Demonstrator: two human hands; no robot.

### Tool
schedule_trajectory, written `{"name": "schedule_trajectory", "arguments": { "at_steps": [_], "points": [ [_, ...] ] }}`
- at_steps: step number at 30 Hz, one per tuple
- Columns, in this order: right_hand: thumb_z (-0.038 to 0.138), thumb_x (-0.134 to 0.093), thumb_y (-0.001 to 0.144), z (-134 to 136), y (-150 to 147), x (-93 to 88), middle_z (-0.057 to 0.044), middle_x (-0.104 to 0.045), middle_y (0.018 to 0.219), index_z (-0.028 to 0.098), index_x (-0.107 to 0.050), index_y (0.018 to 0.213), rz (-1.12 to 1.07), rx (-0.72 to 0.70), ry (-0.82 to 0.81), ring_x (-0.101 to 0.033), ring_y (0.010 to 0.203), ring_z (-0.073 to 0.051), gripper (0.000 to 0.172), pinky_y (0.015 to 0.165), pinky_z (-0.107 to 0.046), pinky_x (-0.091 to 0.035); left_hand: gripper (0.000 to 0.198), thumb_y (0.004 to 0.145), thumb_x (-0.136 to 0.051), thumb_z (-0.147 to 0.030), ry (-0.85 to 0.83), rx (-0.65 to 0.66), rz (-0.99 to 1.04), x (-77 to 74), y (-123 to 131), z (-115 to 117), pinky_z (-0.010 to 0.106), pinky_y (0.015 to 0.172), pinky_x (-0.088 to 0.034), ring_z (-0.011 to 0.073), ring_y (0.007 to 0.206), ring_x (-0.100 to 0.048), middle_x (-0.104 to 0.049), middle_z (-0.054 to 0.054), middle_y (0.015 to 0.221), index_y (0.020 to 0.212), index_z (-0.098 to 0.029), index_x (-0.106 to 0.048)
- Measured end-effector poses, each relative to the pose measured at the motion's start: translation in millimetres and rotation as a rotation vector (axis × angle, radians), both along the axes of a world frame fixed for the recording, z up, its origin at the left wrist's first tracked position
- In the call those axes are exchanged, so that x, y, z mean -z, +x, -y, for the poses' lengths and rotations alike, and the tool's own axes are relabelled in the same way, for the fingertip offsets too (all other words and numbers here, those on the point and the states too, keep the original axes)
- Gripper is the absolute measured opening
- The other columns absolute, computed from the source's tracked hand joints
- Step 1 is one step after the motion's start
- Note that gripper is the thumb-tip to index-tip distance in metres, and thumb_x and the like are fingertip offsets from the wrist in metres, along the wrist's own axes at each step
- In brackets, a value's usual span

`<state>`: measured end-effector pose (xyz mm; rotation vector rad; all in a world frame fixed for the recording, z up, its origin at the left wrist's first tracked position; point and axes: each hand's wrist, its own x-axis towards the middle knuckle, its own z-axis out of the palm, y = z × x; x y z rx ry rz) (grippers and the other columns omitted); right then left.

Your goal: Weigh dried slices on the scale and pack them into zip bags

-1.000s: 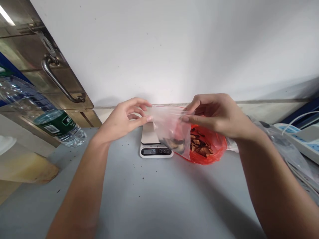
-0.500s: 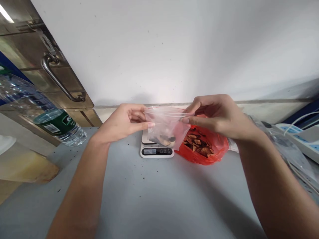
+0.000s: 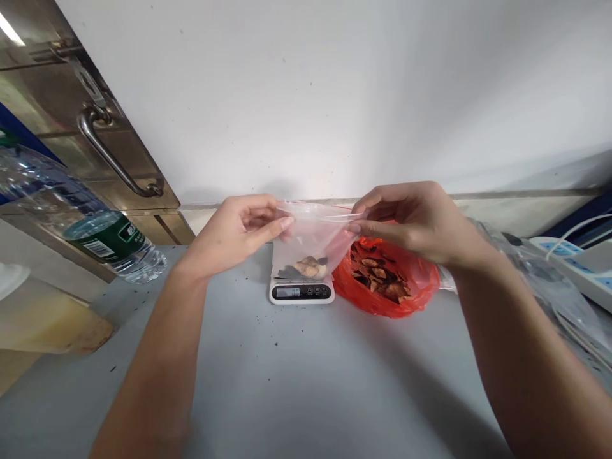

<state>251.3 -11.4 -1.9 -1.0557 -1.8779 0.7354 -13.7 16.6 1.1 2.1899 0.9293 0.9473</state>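
Note:
A small clear zip-lock bag point(image 3: 313, 233) with a red line along its top hangs between my two hands. Dried slices point(image 3: 310, 266), pale and dark, lie in its bottom. My left hand point(image 3: 246, 233) pinches the bag's upper left corner between thumb and fingers. At the upper right corner, my right hand point(image 3: 406, 220) grips it the same way. Below and behind the bag is a white digital kitchen scale point(image 3: 327, 299), its display reading 0.0; whether the bag touches its plate I cannot tell. Right beside the scale sits an open red plastic bag point(image 3: 421, 290) of brown dried slices point(image 3: 380, 274).
A water bottle point(image 3: 112, 236) and a tub of yellowish contents point(image 3: 52, 319) stand at the left, near a metal door handle point(image 3: 115, 153). Dark crumbs dot the grey table point(image 3: 277, 395). At the right are clear plastic bags point(image 3: 535, 274) and a white-and-blue device with a cable point(image 3: 578, 261).
The zip-lock bag has swung slightly left, and its bottom now hangs flatter in front of the scale's plate. My left hand has shifted slightly left and up; both hands keep their grip.

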Motion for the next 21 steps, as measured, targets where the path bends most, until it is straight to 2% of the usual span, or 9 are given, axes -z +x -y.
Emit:
{"name": "schedule_trajectory", "arguments": {
  "at_steps": [4, 7, 11, 13, 21],
  "points": [
    [0.041, -0.081, 0.077, 1, 0, 0.3, -0.002, -0.075, 0.073, 0.025, -0.068, 0.087, 0.004, 0.029, -0.022, -0.068, 0.069, -0.02, 0.023, 0.067, -0.039, -0.057, 0.017, 0.091, -0.069, -0.031, 0.023, -0.014, 0.019, -0.9, 1, 1, 0.028, 0.076, -0.061, 0.0185, 0.076, -0.075, -0.077, 0.003, 0.076, 0.082, -0.018, -0.073],
    [0.041, -0.08, 0.076, 0, 1, 0.1, -0.003, -0.076, 0.074, 0.023, -0.07, 0.095, 0.024, 0.053, -0.046, -0.069, 0.068, -0.021, 0.027, 0.068, -0.039, -0.056, 0.02, 0.091, -0.067, -0.03, 0.055, -0.007, 0.003, -3.8, 2, 3, 0.028, 0.076, -0.061, 0.0187, 0.077, -0.075, -0.077, 0.003, 0.077, 0.076, -0.018, -0.073],
    [0.051, -0.081, 0.075, -1, 3, -0.4, -0.006, -0.075, 0.073, 0.022, -0.07, 0.073, 0.095, 0.059, -0.056, -0.067, 0.069, -0.022, 0.03, 0.067, -0.04, -0.055, 0.023, 0.091, -0.065, -0.029, 0.103, -0.004, -0.043, -7.9, 2, 7, 0.026, 0.076, -0.06, 0.0179, 0.076, -0.074, -0.078, 0.003, 0.077, 0.072, -0.019, -0.072],
    [0.052, -0.08, 0.077, -1, 4, -0.4, -0.005, -0.072, 0.069, 0.023, -0.069, 0.068, 0.134, 0.043, -0.044, -0.065, 0.066, -0.021, 0.033, 0.065, -0.038, -0.053, 0.023, 0.091, -0.063, -0.029, 0.114, -0.007, -0.056, -8.9, 2, 8, 0.026, 0.074, -0.059, 0.0172, 0.075, -0.074, -0.078, 0.002, 0.077, 0.072, -0.019, -0.073],
    [0.034, -0.072, 0.082, 0, 1, 3.2, 0.001, -0.061, 0.06, 0.021, -0.059, 0.062, 0.12, -0.079, 0.041, -0.05, 0.055, -0.012, 0.027, 0.052, -0.029, -0.04, 0.026, 0.088, -0.066, -0.034, 0.154, -0.055, -0.073, -10.2, -3, 12, 0.028, 0.065, -0.054, 0.0198, 0.072, -0.073, -0.08, 0.002, 0.075, 0.068, -0.022, -0.077]
  ]
}}
